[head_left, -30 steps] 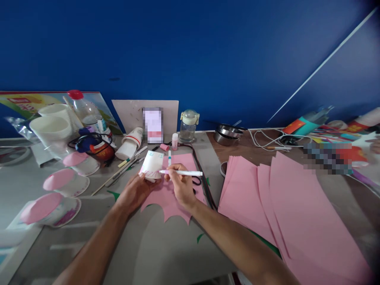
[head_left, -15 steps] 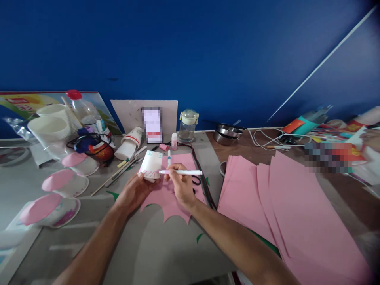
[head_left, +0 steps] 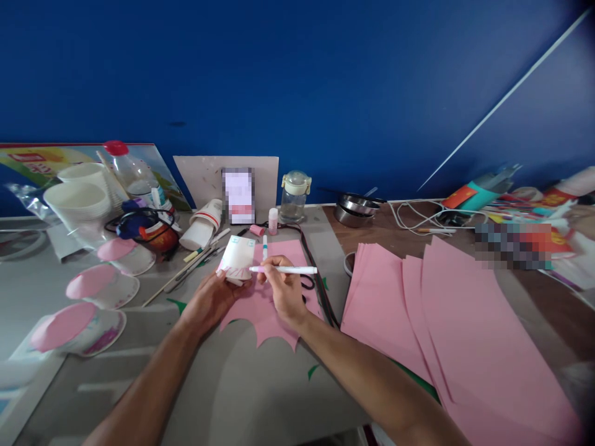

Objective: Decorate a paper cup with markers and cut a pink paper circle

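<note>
Two hands show over the tabletop (head_left: pixel 251 384), and both hold nearly the same pose as half a second ago: the cup, the marker and the pink sheet beneath them have not visibly shifted. What differs is at the far right edge, where a blurred shape that stood over the white paper (head_left: pixel 579 248) has gone from that spot, and the paper now lies lower.

The white paper cup (head_left: pixel 239 254) is grasped by the left hand (head_left: pixel 216 301), its fingers around the near end. It is tilted, just beyond those fingers and to the left of the right hand (head_left: pixel 283 291). Pink strokes run along its near part, and small blue-green marks sit at its far end. The right hand pinches the white marker (head_left: pixel 295 270), whose pink tip points left at the cup's side; whether it touches cannot be told.

Under the hands is the pink sheet (head_left: pixel 274 325) with a scalloped near edge, and the black scissors handles (head_left: pixel 307 282) show beside the right hand. Beyond stand the glue stick (head_left: pixel 273 222), the lidded jar (head_left: pixel 294 201) and the phone (head_left: pixel 239 197). Three pink-topped cups (head_left: pixel 100 282) line the left side; the pink paper stack (head_left: pixel 474 316) spreads on the right.
</note>
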`<control>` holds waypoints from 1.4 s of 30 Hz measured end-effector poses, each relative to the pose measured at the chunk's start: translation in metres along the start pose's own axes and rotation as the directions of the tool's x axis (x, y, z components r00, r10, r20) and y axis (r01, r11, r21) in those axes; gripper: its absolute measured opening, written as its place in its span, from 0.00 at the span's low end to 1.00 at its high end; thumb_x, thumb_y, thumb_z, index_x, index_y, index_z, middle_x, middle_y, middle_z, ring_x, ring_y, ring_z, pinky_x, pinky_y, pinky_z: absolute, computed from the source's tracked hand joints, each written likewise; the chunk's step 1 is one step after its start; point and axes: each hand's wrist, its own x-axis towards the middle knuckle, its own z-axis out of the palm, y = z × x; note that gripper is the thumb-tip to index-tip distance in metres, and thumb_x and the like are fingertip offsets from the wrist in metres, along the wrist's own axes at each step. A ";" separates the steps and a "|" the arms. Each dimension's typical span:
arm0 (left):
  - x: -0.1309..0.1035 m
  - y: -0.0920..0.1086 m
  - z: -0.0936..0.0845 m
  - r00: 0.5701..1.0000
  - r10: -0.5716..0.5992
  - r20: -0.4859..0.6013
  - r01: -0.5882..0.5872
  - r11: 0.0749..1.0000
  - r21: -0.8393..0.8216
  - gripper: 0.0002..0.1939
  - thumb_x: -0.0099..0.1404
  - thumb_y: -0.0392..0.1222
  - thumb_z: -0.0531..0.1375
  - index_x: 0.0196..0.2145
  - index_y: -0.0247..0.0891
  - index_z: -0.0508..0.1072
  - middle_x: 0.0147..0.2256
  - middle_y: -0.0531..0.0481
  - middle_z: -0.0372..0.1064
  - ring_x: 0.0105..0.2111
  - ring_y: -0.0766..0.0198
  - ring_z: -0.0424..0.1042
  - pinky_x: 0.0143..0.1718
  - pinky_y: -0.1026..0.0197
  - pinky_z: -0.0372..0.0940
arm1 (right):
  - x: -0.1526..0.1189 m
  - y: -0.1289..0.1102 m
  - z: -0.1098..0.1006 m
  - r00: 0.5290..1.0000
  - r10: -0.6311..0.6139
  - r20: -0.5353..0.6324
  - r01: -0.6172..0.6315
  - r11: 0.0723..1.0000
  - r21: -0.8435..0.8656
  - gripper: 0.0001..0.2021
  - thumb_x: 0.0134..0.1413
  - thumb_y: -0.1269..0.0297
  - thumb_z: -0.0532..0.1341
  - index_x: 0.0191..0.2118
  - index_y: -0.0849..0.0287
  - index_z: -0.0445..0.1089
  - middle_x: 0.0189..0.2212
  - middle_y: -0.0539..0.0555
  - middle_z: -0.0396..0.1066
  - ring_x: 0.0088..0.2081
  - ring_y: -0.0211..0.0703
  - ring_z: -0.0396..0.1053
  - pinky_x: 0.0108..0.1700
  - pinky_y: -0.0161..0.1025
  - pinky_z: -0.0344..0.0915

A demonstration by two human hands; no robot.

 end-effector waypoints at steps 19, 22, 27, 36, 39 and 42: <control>-0.002 0.005 0.006 0.998 -0.035 0.044 0.037 0.997 -0.068 0.25 0.66 0.49 0.59 0.57 0.35 0.69 0.52 0.37 0.73 0.52 0.48 0.71 0.52 0.48 0.65 | -0.005 0.003 0.000 0.990 -0.125 0.060 0.134 0.974 -0.181 0.18 0.63 0.49 0.56 0.49 0.55 0.68 0.30 0.51 0.76 0.33 0.42 0.72 0.42 0.41 0.69; -0.003 0.004 0.007 0.999 -0.021 0.045 0.024 0.997 -0.076 0.24 0.65 0.50 0.60 0.55 0.36 0.70 0.50 0.39 0.74 0.49 0.50 0.72 0.53 0.48 0.65 | -0.006 0.005 0.000 0.983 -0.159 0.089 0.174 0.962 -0.210 0.17 0.64 0.50 0.55 0.50 0.56 0.67 0.31 0.51 0.76 0.35 0.42 0.73 0.42 0.40 0.69; -0.004 0.003 0.007 0.999 0.034 0.039 -0.033 0.999 -0.014 0.17 0.59 0.45 0.67 0.45 0.38 0.76 0.46 0.43 0.76 0.46 0.54 0.73 0.52 0.52 0.66 | -0.007 0.006 0.001 0.966 -0.208 0.156 0.236 0.953 -0.191 0.16 0.65 0.53 0.55 0.50 0.56 0.67 0.34 0.53 0.77 0.35 0.42 0.74 0.40 0.40 0.70; -0.001 -0.004 -0.002 0.996 0.040 0.083 -0.037 0.999 -0.040 0.22 0.62 0.42 0.64 0.53 0.37 0.71 0.46 0.41 0.75 0.47 0.54 0.73 0.52 0.51 0.66 | -0.007 0.003 -0.005 0.918 -0.331 0.217 0.376 0.902 -0.214 0.15 0.64 0.54 0.55 0.43 0.56 0.74 0.38 0.56 0.76 0.41 0.45 0.73 0.45 0.42 0.69; -0.001 -0.004 -0.002 0.996 0.050 0.071 -0.046 0.997 -0.057 0.23 0.62 0.41 0.65 0.54 0.36 0.70 0.47 0.41 0.75 0.47 0.54 0.73 0.53 0.51 0.66 | -0.006 0.005 -0.004 0.927 -0.327 0.186 0.364 0.904 -0.226 0.13 0.63 0.57 0.56 0.40 0.57 0.75 0.36 0.56 0.75 0.39 0.45 0.73 0.43 0.42 0.69; -0.001 -0.003 0.002 0.997 0.047 0.061 -0.043 0.997 -0.060 0.24 0.61 0.41 0.65 0.54 0.37 0.70 0.47 0.42 0.75 0.47 0.55 0.73 0.53 0.52 0.66 | -0.006 0.005 -0.003 0.941 -0.300 0.160 0.331 0.915 -0.232 0.12 0.62 0.57 0.57 0.39 0.57 0.74 0.34 0.55 0.75 0.34 0.43 0.72 0.38 0.40 0.69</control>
